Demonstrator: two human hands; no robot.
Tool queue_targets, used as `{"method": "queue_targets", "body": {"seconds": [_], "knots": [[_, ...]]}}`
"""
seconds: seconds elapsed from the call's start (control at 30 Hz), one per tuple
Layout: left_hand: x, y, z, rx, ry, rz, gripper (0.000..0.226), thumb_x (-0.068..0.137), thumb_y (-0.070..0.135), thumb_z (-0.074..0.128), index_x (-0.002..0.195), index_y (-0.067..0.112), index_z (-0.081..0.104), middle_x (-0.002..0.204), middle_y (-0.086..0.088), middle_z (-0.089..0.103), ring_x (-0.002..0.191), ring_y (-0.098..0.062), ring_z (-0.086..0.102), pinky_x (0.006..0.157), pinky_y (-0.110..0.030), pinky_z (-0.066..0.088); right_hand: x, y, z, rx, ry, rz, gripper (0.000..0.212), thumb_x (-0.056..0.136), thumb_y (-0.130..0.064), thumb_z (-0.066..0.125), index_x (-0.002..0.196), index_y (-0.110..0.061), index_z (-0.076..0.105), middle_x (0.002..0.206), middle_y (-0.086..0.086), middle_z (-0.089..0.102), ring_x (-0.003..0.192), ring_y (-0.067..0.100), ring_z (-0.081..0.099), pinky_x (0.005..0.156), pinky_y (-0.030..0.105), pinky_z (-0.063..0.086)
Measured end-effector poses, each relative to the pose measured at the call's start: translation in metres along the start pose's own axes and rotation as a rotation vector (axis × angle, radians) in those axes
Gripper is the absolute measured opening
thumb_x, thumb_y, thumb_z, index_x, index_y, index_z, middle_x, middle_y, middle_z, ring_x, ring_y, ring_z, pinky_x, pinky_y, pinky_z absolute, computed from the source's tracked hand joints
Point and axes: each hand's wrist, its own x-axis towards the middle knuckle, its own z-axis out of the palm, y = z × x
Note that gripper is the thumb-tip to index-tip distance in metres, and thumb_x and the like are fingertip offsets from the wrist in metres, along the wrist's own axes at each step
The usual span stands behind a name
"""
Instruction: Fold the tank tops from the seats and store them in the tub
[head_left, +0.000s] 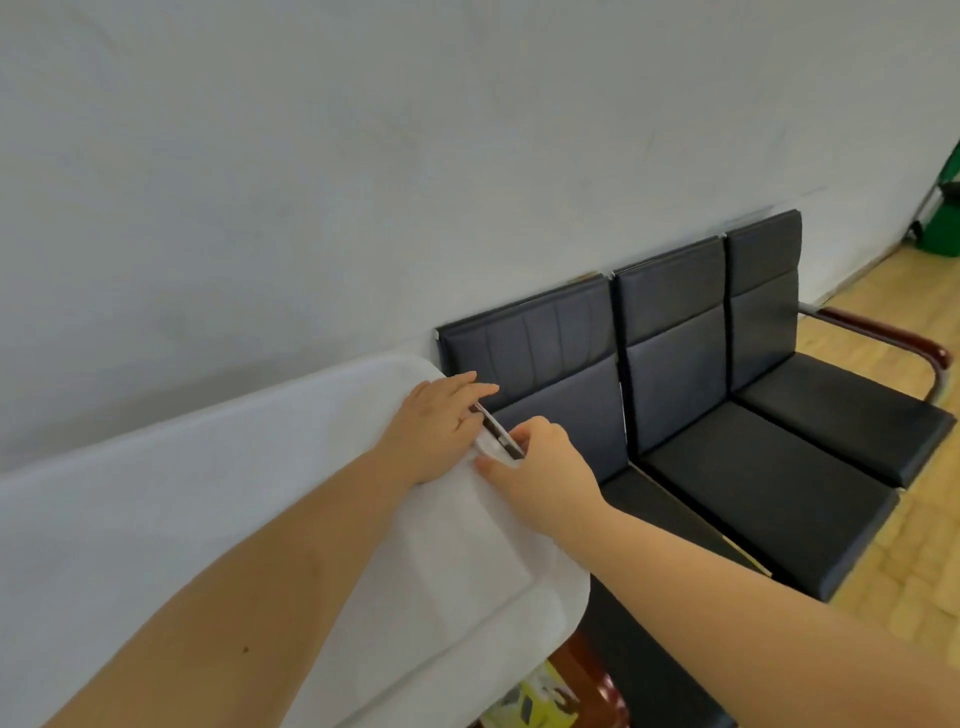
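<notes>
Hands meet at the cloth's (208, 493) 3 o'clock edge: left hand (436, 426) lies flat, fingers straight, on it; right hand (540, 467) curls, pinching white fabric (485, 447) there. Seats (753, 441) stand at 3 o'clock, beside it.

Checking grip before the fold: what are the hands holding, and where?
Right hand pinches the white cloth at its edge; left hand rests flat on it.
</notes>
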Motion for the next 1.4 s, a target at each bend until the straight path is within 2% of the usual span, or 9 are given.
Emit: {"method": "queue_targets", "body": {"seconds": [0.13, 0.37, 0.47, 0.6, 0.77, 0.9, 1.0, 1.1, 1.4], "knots": [[-0.002, 0.010, 0.002, -0.083, 0.003, -0.123, 0.035, 0.098, 0.045, 0.040, 0.114, 0.023, 0.063, 0.149, 0.002, 0.040, 0.140, -0.011, 0.028, 0.114, -0.028, 0.020, 0.000, 0.001, 0.001, 0.055, -0.079, -0.045, 0.033, 0.092, -0.044, 0.056, 0.106, -0.019, 0.038, 0.101, 0.002, 0.054, 0.078, 0.016, 0.055, 0.062, 0.029, 0.046], [0.004, 0.032, 0.001, -0.344, 0.135, -0.349, 0.008, 0.085, 0.019, 0.069, 0.088, 0.012, 0.066, 0.119, 0.005, 0.058, 0.124, -0.007, 0.048, 0.097, -0.026, 0.037, 0.008, 0.001, -0.001, 0.007, -0.173, -0.151, 0.033, 0.098, -0.035, 0.048, 0.115, -0.011, 0.032, 0.097, 0.005, 0.053, 0.062, 0.011, 0.046, 0.047, 0.022, 0.029], [0.004, 0.039, 0.001, -0.401, 0.181, -0.420, 0.006, 0.083, 0.008, 0.065, 0.086, 0.013, 0.064, 0.125, 0.008, 0.055, 0.127, -0.003, 0.043, 0.092, -0.017, 0.029, 0.009, 0.003, -0.001, -0.031, -0.177, -0.191, 0.039, 0.099, -0.034, 0.047, 0.122, -0.008, 0.031, 0.112, 0.011, 0.055, 0.074, 0.018, 0.050, 0.048, 0.021, 0.031], [0.003, 0.043, 0.004, -0.373, 0.216, -0.447, 0.018, 0.082, 0.004, 0.058, 0.080, 0.022, 0.056, 0.141, 0.001, 0.050, 0.133, -0.016, 0.042, 0.099, -0.025, 0.031, 0.010, 0.003, -0.002, -0.041, -0.194, -0.233, 0.032, 0.100, -0.030, 0.044, 0.122, -0.009, 0.032, 0.118, 0.011, 0.050, 0.077, 0.019, 0.051, 0.047, 0.019, 0.028], [0.004, 0.040, 0.006, -0.153, 0.132, -0.415, 0.042, 0.089, 0.000, 0.040, 0.123, 0.021, 0.057, 0.155, 0.005, 0.031, 0.149, -0.014, 0.000, 0.118, -0.032, -0.011, 0.011, 0.006, -0.002, -0.123, -0.193, -0.293, 0.035, 0.101, -0.029, 0.042, 0.127, -0.008, 0.030, 0.121, 0.010, 0.050, 0.076, 0.017, 0.052, 0.049, 0.016, 0.032], [0.002, 0.043, 0.003, -0.135, 0.056, -0.418, 0.043, 0.101, 0.009, 0.033, 0.139, 0.023, 0.046, 0.158, 0.004, 0.026, 0.149, -0.013, 0.005, 0.118, -0.030, -0.008, 0.011, 0.005, -0.006, -0.125, -0.241, -0.359, 0.041, 0.101, -0.026, 0.041, 0.137, -0.012, 0.029, 0.133, 0.006, 0.047, 0.106, 0.021, 0.059, 0.080, 0.028, 0.048], [-0.014, 0.041, -0.007, -0.277, 0.132, -0.503, 0.040, 0.102, 0.016, 0.039, 0.141, 0.023, 0.043, 0.156, 0.004, 0.028, 0.147, -0.012, 0.016, 0.116, -0.024, 0.005, 0.012, 0.000, -0.010, -0.254, -0.256, -0.511, 0.054, 0.102, -0.023, 0.037, 0.150, -0.014, 0.017, 0.155, 0.006, 0.026, 0.142, 0.021, 0.027, 0.117, 0.037, 0.016], [-0.056, 0.031, -0.032, -0.342, 0.297, -0.611, 0.042, 0.097, 0.015, 0.053, 0.138, 0.023, 0.047, 0.144, 0.009, 0.043, 0.137, -0.011, 0.036, 0.102, -0.014, 0.022, 0.017, -0.011, -0.007, -0.436, -0.259, -0.701, 0.054, 0.103, -0.029, 0.031, 0.153, -0.018, 0.012, 0.162, 0.007, -0.001, 0.149, 0.020, -0.001, 0.119, 0.042, -0.003], [-0.227, -0.007, -0.103, 0.194, 0.295, -1.008, 0.052, 0.099, 0.033, 0.048, 0.147, 0.023, 0.031, 0.158, 0.002, 0.023, 0.145, -0.014, 0.018, 0.114, -0.025, 0.008, -0.026, -0.125, 0.072, -0.392, -0.559, -1.116, 0.061, 0.099, -0.043, 0.044, 0.151, -0.021, 0.021, 0.158, 0.001, 0.021, 0.146, 0.016, 0.018, 0.117, 0.029, 0.014]]}}
